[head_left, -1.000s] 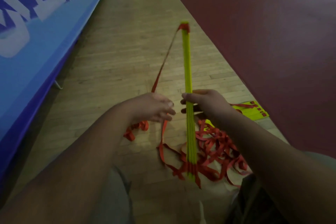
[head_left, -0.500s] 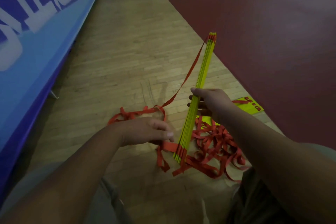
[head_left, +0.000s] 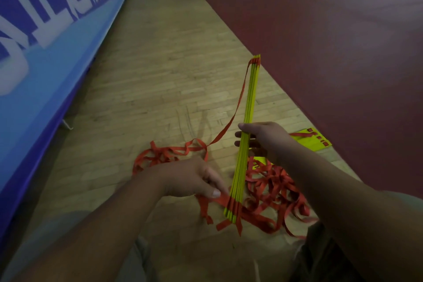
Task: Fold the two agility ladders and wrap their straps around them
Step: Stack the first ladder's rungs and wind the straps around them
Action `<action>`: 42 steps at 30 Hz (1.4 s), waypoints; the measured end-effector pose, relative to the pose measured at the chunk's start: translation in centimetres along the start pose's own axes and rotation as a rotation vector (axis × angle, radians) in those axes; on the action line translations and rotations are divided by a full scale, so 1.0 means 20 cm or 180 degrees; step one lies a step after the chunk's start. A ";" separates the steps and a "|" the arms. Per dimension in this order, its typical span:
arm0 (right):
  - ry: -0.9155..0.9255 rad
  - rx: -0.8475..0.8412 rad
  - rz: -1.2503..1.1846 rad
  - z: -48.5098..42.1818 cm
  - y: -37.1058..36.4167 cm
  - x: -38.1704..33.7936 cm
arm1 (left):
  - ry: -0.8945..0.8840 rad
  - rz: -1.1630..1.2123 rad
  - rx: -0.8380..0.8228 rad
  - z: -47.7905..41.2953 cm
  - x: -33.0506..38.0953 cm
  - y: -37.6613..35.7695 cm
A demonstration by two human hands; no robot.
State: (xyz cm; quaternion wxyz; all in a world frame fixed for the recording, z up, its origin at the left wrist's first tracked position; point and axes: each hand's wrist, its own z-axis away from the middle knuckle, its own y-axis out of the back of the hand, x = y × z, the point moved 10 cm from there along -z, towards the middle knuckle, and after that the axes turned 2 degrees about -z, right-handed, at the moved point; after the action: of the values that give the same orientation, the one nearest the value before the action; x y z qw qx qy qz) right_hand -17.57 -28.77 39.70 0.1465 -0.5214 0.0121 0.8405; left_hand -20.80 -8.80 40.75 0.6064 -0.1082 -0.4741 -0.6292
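Note:
My right hand (head_left: 263, 141) grips the middle of a stacked bundle of yellow ladder rungs (head_left: 250, 103), held on edge and tilted to the right. My left hand (head_left: 194, 178) pinches a red strap (head_left: 223, 200) right at the bundle's near end. Another red strap (head_left: 238, 103) runs from the bundle's far end down to a loose tangle of strap (head_left: 164, 153) on the floor at the left. A larger tangle of red strap (head_left: 274, 192) lies under and right of the bundle. Behind my right hand lies a second stack of yellow rungs (head_left: 311, 142), flat on the floor.
I am low over a wooden floor (head_left: 160, 75). A blue banner with white letters (head_left: 45, 41) runs along the left side. A dark red floor area (head_left: 332, 41) fills the right. My knees show at the bottom edge.
The bundle has tilted from upright to leaning right. My left hand has moved down from the bundle's middle to its near end and taken hold of a strap there.

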 end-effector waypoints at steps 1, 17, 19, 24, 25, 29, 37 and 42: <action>0.0006 -0.0041 0.0025 0.00 -0.01 -0.01 | -0.0005 -0.0029 -0.0055 0.00 0.01 -0.02; 0.0356 -0.0724 0.1769 0.05 -0.06 0.02 | 0.0491 -0.1460 0.1657 0.15 -0.23 0.53; 0.0361 -0.0856 0.1839 0.07 -0.08 0.03 | 0.0538 -0.1378 0.1931 0.20 -0.26 0.61; 0.0339 -0.1160 0.2020 0.12 -0.12 0.05 | 0.0669 -0.0549 0.3053 0.34 -0.32 0.78; 0.0338 -0.1226 0.2092 0.13 -0.12 0.06 | 0.0640 -0.0303 0.3180 0.36 -0.32 0.80; 0.0497 -0.1503 0.2587 0.15 -0.17 0.08 | 0.0296 0.0669 0.3201 0.34 -0.33 0.80; 0.0547 -0.1705 0.2754 0.18 -0.22 0.08 | 0.0029 0.2065 0.3462 0.38 -0.35 0.79; 0.0372 -0.1457 0.2413 0.15 -0.20 0.08 | -0.0102 0.2540 0.3259 0.35 -0.36 0.78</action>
State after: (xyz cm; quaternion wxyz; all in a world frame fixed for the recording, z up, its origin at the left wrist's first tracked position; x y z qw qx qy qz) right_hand -19.85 -24.12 40.21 -0.2921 -0.5458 0.0243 0.7850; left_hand -8.58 4.03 46.55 0.7613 0.0174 -0.6464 -0.0483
